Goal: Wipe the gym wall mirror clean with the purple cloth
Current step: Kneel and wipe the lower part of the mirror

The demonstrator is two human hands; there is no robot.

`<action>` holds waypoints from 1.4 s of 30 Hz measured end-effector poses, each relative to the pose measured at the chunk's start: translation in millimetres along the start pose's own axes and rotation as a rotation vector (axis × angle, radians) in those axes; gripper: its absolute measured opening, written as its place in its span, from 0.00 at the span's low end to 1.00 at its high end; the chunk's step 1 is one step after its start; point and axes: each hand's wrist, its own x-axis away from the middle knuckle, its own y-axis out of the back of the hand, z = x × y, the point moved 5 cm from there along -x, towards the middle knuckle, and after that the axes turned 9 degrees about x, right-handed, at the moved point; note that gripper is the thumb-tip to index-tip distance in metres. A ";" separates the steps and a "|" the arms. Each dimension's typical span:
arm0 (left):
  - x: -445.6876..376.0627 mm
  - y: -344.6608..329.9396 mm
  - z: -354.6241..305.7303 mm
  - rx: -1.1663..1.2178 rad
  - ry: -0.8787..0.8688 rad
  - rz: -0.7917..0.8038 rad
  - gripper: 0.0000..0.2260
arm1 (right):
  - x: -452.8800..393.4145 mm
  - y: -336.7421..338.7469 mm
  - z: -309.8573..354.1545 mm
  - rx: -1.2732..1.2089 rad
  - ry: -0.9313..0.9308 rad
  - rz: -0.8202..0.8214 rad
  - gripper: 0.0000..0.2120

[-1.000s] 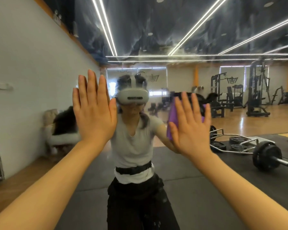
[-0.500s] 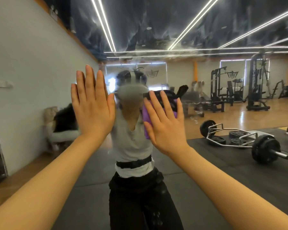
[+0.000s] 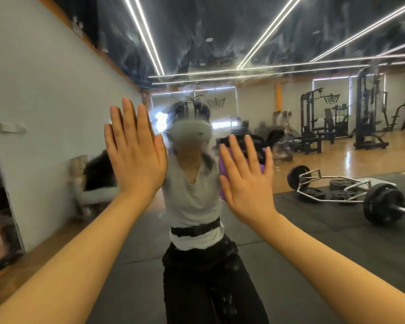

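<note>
The wall mirror [image 3: 220,43] fills the view, with hazy smears on the glass around my reflected head. My left hand [image 3: 136,155] rests flat on the glass, fingers straight and pointing up. To its right, my right hand [image 3: 246,181] presses the purple cloth [image 3: 222,170] flat against the mirror with straight, spread fingers. The hand covers most of the cloth; purple shows only at its left edge and beside the little finger.
The mirror reflects a person in a headset, black floor mats, a loaded barbell [image 3: 384,204], a trap bar [image 3: 332,185] and weight machines [image 3: 369,122] at the back right. A white wall [image 3: 45,101] runs along the left, with a dark framed panel [image 3: 0,218] at its near end.
My right hand slid the cloth left across the glass, then came back a little to the right. My left hand stayed flat in the same spot.
</note>
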 end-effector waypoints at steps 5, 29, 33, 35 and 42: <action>0.9 1.9 1.6 0.011 -0.002 -0.004 0.27 | -1.1 0.8 2.8 0.005 0.079 0.022 0.29; -0.7 0.0 0.2 -0.018 0.013 0.016 0.28 | -21.3 0.2 -84.5 0.010 -0.248 0.131 0.31; -1.3 -0.3 -0.2 -0.008 0.010 0.016 0.28 | -27.4 0.8 -63.2 -0.011 -0.305 0.088 0.31; -1.2 0.6 -0.5 0.002 0.001 0.008 0.28 | -38.5 1.3 -37.3 0.012 -0.213 0.080 0.31; -1.8 2.2 1.4 0.011 0.001 0.012 0.28 | -48.9 5.7 24.6 0.042 0.142 0.039 0.30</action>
